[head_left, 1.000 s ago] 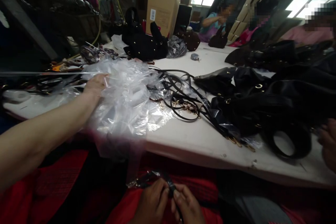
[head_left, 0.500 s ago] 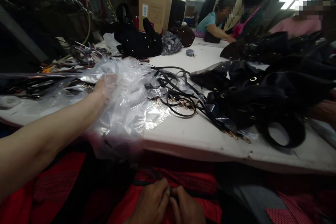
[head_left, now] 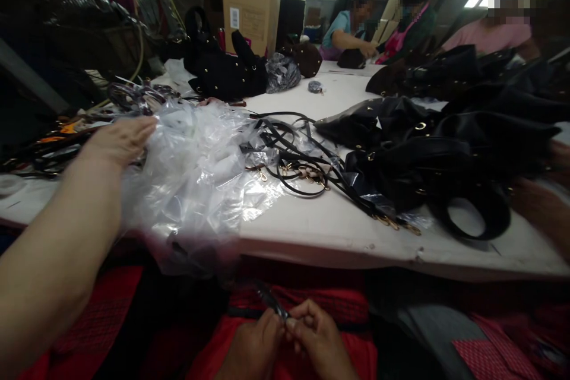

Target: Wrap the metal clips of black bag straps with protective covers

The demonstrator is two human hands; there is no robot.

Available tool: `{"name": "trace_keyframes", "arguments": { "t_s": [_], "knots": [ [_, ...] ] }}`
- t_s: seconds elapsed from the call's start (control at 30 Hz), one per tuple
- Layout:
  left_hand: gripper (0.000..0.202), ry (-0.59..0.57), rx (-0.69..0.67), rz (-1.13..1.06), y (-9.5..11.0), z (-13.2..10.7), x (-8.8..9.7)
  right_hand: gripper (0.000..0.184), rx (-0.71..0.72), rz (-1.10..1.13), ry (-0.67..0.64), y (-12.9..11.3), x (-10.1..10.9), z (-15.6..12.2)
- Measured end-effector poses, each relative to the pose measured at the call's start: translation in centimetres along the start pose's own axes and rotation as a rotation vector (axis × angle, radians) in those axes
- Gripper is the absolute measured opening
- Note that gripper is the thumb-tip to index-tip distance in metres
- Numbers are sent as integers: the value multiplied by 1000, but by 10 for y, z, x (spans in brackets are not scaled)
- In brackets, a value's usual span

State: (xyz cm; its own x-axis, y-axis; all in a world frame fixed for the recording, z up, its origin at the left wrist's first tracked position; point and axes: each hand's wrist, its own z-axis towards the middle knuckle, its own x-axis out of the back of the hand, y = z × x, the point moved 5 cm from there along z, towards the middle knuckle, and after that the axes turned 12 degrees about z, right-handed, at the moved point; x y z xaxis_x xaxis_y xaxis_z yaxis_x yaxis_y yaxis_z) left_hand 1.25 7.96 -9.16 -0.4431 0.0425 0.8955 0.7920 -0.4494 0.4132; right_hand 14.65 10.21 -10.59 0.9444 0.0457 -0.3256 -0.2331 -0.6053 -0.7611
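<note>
OK, far L of frame: a co-worker's forearm [head_left: 57, 231] cuts in, cropped by the edge, w/ their hand [head_left: 120, 139] stretched out, fingers close together, beside a heap of clear plastic bags [head_left: 200, 172]; can't tell if it's touching. Bags are crumpled, overlapping, lower part blurred over the table edge; can't make out anything inside. Upper ctr-left, cardboard box [head_left: 249, 6], top cut off, contents out of sight. Lower ctr now: left hand [head_left: 253, 341], wrist cropped at bottom, thumb & fingers pinching a dark strip [head_left: 275, 303] w/ a shiny surface, held low in front of the white table [head_left: 294, 231]; its upper end's blurry, the rest hidden by the hands. Right hand [head_left: 316, 332], just beside, fingers curled, pinching the same strip btwn thumb & index, also cropped below. Mid-frame, thin black straps [head_left: 307, 139] loop on the table, some tangled w/ clear plastic. R side, black bags [head_left: 414, 148] pile up, outlines merging, insides not visible. Far R edge, another person's arm [head_left: 541, 208], blurred, pt. hidden by the bags, rest out of frame.
</note>
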Motion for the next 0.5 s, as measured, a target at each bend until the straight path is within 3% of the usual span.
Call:
{"name": "trace_keyframes", "arguments": {
  "t_s": [0.1,0.23,0.37,0.5],
  "knots": [
    [25,159,54,-88,-4,-4,0,47,-247,430,-23,11,-5,2],
    [24,142,131,-198,-4,-4,5,60,-348,548,-29,16,-9,2],
    [24,71,196,-273,-6,-6,8,57,-98,241,-43,16,-6,5],
    [26,72,184,-251,-4,-7,8,34,177,-188,49,6,-5,-5]
  ]
}}
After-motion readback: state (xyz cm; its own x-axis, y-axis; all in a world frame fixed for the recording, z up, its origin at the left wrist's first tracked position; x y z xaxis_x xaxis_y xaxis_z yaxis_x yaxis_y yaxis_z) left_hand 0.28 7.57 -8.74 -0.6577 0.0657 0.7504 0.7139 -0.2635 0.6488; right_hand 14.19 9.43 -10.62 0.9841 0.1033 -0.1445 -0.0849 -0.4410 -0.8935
